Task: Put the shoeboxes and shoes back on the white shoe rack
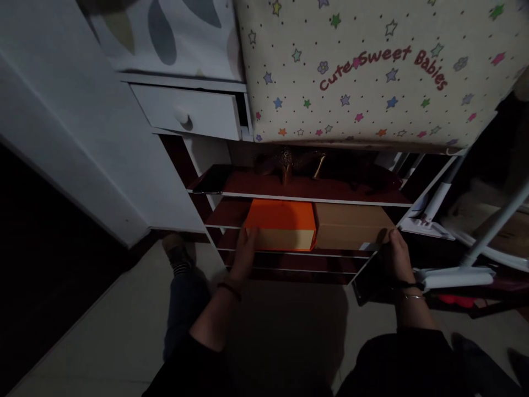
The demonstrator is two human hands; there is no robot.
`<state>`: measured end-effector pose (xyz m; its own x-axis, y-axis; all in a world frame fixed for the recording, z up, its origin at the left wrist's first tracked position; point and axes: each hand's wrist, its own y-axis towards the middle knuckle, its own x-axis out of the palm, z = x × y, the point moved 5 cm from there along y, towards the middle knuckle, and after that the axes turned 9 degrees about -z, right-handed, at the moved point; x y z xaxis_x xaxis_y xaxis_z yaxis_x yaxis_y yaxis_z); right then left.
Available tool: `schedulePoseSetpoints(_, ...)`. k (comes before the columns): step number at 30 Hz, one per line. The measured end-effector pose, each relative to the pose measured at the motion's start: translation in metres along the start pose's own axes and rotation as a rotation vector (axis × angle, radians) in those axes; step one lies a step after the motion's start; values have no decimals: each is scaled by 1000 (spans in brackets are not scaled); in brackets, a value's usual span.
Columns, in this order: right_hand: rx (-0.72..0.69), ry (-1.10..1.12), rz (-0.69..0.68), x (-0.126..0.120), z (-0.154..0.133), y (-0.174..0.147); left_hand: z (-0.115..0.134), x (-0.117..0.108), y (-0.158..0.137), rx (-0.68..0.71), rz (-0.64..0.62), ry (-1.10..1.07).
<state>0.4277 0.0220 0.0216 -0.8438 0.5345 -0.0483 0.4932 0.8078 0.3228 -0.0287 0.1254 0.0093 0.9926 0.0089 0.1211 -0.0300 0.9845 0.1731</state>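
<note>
My left hand (245,252) is at the left end of an orange box (281,216), its thumb on the front edge and its other fingers largely hidden. The box has a pale front panel. Right beside it, on the same low shelf, lies a brown cardboard box (351,223). My right hand (400,252) grips the right end of this cardboard box near the shelf's side wall, thumb up at the front corner. Both boxes stick out a little at the shelf's front.
Above, high-heeled shoes (286,168) and a dark flat phone-like object (214,179) rest on a shelf. A white drawer (188,110) hangs slightly out. A star-patterned storage box (372,77) overhangs the top. A white-handled floor tool (458,275) stands at right.
</note>
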Motion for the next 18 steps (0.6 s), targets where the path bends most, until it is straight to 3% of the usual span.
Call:
schedulePoseSetpoints(9,59,204,-63,9,13,20,-3,-1,17,-35,35,12)
schedulePoseSetpoints(18,49,141,-55,17,29,35,1,-2,31,-21,-24,-10)
